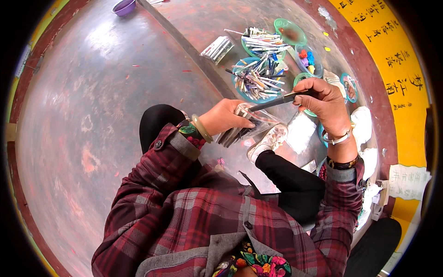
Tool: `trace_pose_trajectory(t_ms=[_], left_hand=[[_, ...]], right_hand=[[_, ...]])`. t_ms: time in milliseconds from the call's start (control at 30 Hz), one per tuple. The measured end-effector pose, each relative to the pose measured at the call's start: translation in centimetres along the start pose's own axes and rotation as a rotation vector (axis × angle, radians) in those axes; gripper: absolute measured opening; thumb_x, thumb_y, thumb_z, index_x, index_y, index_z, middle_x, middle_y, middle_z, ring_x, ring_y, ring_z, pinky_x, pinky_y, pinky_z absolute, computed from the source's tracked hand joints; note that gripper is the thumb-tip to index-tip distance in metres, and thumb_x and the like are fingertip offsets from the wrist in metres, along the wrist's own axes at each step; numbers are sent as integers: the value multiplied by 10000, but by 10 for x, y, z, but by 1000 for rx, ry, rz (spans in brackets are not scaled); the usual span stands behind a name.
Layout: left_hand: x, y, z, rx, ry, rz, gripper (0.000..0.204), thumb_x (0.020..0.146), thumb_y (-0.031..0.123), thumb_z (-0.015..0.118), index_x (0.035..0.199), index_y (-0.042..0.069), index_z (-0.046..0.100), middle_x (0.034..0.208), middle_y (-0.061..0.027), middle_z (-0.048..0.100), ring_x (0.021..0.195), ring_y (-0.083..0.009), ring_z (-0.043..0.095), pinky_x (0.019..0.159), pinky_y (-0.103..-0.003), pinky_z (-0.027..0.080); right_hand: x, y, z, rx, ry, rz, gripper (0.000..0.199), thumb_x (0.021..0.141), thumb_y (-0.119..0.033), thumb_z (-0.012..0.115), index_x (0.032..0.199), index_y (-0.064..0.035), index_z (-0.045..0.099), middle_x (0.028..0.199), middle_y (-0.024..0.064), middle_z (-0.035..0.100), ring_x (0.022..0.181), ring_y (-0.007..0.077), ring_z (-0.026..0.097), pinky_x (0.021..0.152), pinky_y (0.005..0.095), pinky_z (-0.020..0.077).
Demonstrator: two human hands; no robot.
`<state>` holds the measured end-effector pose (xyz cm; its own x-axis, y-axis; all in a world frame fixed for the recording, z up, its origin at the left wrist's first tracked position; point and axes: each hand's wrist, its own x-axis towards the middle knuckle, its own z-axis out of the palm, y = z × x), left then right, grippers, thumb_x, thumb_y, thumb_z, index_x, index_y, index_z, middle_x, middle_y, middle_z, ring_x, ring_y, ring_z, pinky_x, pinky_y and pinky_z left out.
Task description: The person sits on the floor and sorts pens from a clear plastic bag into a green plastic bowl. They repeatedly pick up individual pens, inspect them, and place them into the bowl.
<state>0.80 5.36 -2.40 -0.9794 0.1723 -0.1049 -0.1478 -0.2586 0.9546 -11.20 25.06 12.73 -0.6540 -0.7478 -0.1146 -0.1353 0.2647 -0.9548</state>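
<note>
My left hand [224,117] grips a clear plastic bag [263,119] with a bundle of dark pens [233,135] inside it. My right hand [325,102] holds one dark pen [279,101], its tip pointing left into the mouth of the bag. Both hands are over my knees, above a white shoe [269,141]. A green bangle sits on my left wrist and a silver bracelet on my right.
Teal bowls [251,78] heaped with loose pens stand just beyond my hands; smaller bowls [309,57] hold coloured bits. A pack of pens [217,48] lies on the reddish floor [92,115]. A purple bowl [123,6] is far left. White bags [362,124] lie at right.
</note>
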Motion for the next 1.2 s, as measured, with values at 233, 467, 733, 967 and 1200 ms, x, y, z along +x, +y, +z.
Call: trace_pose_trajectory(t_ms=[233, 467, 733, 967, 1200], left_hand=[[0, 4, 3, 25, -13, 4, 357, 756, -26, 656, 1103, -24, 573, 965, -30, 636, 846, -76, 565, 773, -226, 460], [-2, 6, 5, 65, -52, -3, 383, 766, -1, 659, 1134, -24, 557, 978, -27, 634, 859, -76, 561, 786, -234, 460], [-3, 7, 6, 54, -70, 18, 314, 857, 78, 591, 1150, -28, 547, 990, -19, 616, 875, -68, 538, 800, -225, 446], [-2, 3, 9, 13, -54, 137, 308, 929, 146, 488, 1180, -25, 532, 1037, -30, 598, 922, -69, 517, 837, -224, 422], [-1, 2, 7, 42, -28, 156, 323, 952, 167, 445, 1186, -43, 518, 1055, -44, 594, 956, -75, 518, 869, -231, 416]], right_hand=[[2, -1, -4, -31, -58, 59, 148, 782, 17, 636, 928, -2, 630, 797, 10, 608, 715, 72, 579, 627, 199, 479], [5, 3, 2, -46, -54, 9, 138, 777, 40, 620, 908, -3, 634, 758, 3, 594, 673, 56, 547, 607, 190, 454], [-1, 0, 10, -215, -38, -179, 168, 759, 72, 611, 910, 2, 632, 787, -4, 597, 684, 57, 547, 610, 191, 437], [8, 7, 12, -27, -23, 6, 123, 764, 34, 633, 880, 5, 605, 795, 14, 599, 690, 63, 562, 597, 207, 465], [14, 21, 26, -7, 0, 51, 180, 758, 6, 666, 916, -1, 580, 781, 6, 587, 707, 50, 549, 607, 194, 456]])
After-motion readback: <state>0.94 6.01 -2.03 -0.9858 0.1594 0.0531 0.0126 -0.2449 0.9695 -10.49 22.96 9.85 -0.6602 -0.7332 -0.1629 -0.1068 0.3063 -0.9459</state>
